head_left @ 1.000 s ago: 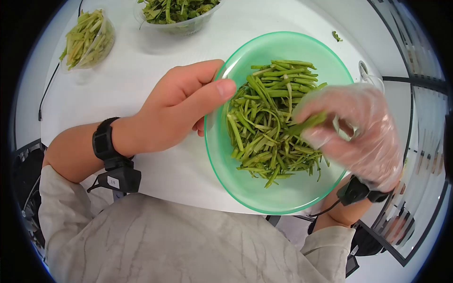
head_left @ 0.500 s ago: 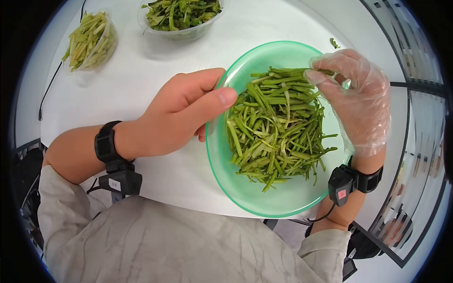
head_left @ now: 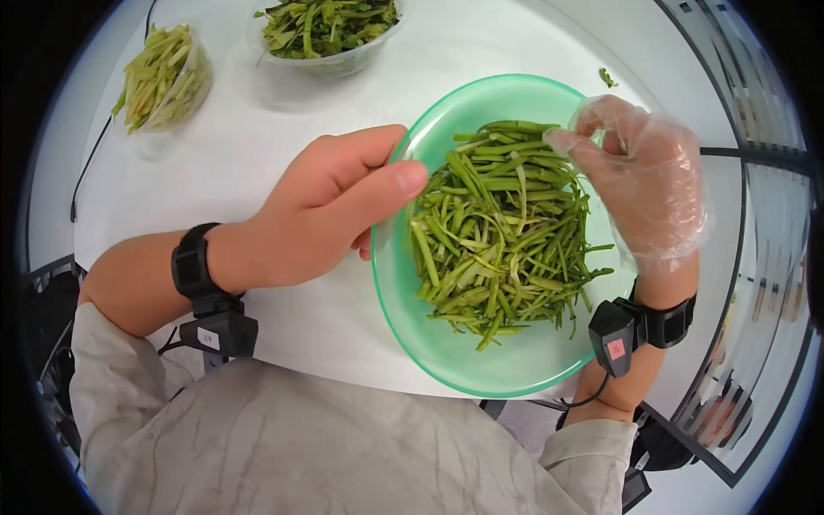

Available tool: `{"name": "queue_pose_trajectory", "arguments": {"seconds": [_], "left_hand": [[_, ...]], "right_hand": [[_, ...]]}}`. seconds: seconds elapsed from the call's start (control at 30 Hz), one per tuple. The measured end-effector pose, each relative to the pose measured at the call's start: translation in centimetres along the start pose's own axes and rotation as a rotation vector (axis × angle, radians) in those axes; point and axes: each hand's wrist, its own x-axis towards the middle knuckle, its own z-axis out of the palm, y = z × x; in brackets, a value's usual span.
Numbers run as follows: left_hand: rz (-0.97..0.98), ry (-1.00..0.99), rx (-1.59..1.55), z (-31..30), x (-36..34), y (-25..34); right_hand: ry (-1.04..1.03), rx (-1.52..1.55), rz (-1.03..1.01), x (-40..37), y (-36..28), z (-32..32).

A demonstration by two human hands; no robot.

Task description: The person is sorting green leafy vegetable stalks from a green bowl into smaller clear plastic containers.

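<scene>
A translucent green bowl (head_left: pixel 403 330) holds a heap of cut green vegetable stems (head_left: pixel 502 232). My bare left hand (head_left: pixel 330 206) grips the bowl's left rim, thumb on top and fingers underneath. Over the upper right side of the bowl is my right hand (head_left: pixel 635 172), in a clear plastic glove. Its thumb and forefinger pinch at the right ends of the topmost stems; the fingertips cover what lies between them. Most stems at the top of the heap lie roughly sideways, while those lower down are tangled.
A clear tub (head_left: pixel 176 94) of pale green cut stems stands at the far left. Another clear tub (head_left: pixel 335 62) with leafy greens is at the back. A small green scrap (head_left: pixel 608 77) lies on the white table (head_left: pixel 232 103) beyond the bowl.
My right hand has shifted slightly left, its fingertips now at the stem ends. The topmost stems have moved a little. My left hand keeps its grip on the rim.
</scene>
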Motion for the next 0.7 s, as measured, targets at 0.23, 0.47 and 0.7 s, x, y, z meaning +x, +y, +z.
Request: {"name": "queue_pose_trajectory", "arguments": {"seconds": [0.23, 0.47, 0.7], "left_hand": [[0.000, 0.000, -0.007, 0.0, -0.2, -0.1], [0.002, -0.001, 0.007, -0.1, -0.2, -0.2], [0.006, 0.006, 0.012, 0.0, -0.3, -0.1]], "right_hand": [[0.113, 0.070, -0.324, -0.2, 1.0, 1.3], [0.033, -0.077, -0.290, -0.7, 0.4, 1.0], [-0.015, -0.132, -0.259, -1.9, -0.8, 0.0]]}}
